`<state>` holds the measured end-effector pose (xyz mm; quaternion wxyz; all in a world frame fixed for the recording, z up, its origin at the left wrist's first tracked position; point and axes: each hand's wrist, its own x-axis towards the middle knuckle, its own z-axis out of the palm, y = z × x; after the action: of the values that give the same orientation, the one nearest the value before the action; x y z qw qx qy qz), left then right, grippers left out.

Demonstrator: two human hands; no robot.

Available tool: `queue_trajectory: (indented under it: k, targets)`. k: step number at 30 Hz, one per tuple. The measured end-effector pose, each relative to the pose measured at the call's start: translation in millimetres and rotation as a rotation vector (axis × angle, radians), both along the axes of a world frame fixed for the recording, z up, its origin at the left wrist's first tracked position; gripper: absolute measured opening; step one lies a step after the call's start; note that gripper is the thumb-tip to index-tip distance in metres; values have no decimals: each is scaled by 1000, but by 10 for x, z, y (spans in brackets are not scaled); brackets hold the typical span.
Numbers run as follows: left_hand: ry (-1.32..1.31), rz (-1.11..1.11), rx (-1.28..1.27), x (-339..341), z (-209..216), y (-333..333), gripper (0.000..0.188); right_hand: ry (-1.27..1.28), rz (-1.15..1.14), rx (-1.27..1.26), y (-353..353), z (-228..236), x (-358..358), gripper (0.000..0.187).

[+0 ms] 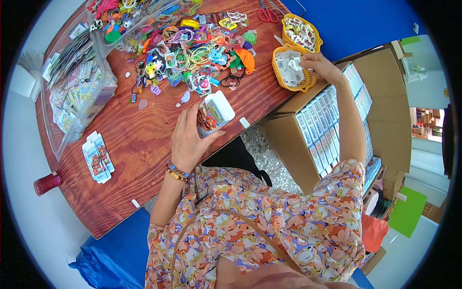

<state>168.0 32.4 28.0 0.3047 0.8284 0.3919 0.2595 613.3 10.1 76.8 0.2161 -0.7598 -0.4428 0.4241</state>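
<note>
My left hand [186, 134] is closed around a small printed carton [220, 107], tilted with its open white end toward the upper right. What is inside the carton cannot be made out. Over the nearer yellow basket [277, 73], my right hand [323, 67] pinches a small white sachet [295, 63] by its edge. Clear and white sachets [288, 76] lie in that basket. On the left of the table rests a flattened carton [98, 158] with the same sort of print.
Small colourful toys and bands [190, 58] heap the far middle. A clear bin [91, 113] of cards stands left, near a dark red jar [47, 184]. Beyond sits another yellow basket [317, 42] beside red scissors [267, 15]. A cardboard box [288, 139] holds rows of packed cartons.
</note>
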Motion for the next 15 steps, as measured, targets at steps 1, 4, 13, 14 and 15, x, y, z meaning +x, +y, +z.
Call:
queue_trajectory:
  k: [1, 4, 13, 14, 15]
  targets:
    - [-1, -2, 0, 18, 2, 8, 84, 81, -21, -33, -1, 10, 13, 17]
    - [13, -13, 6, 89, 0, 59, 84, 181, -29, -66, -13, 53, 19, 16]
    - [79, 44, 206, 200, -31, 111, 83, 372, 269, 18, 175, 645, -1136, 16]
    - [94, 63, 207, 188, -40, 97, 83, 374, 339, -25, 219, 687, -1335, 15]
    - [83, 63, 235, 208, -39, 110, 82, 382, 322, -15, 242, 710, -1518, 13]
